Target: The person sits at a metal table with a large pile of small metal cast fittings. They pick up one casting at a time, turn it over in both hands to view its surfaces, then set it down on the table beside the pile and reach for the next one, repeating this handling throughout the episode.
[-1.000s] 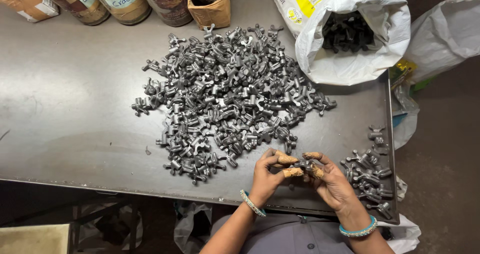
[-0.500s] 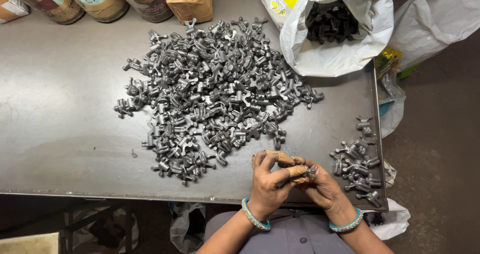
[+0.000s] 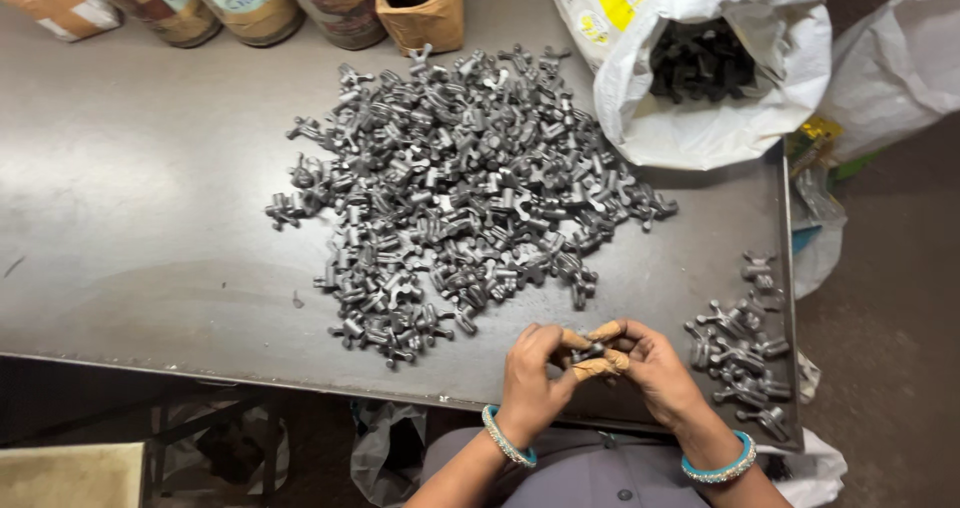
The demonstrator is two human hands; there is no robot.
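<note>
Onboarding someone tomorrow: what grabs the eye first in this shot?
The big heap of dark metal forgings spread over the middle of the grey table. Next, the left hand and right hand meet at the near edge, fingers wrapped in tan tape, pinching one small part. An open white sack of dark parts sits at the far right.

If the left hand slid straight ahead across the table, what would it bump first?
Probably the big pile of metal pieces. The left hand points up the table toward the pile's near edge, though its exact line is hard to judge.
</note>
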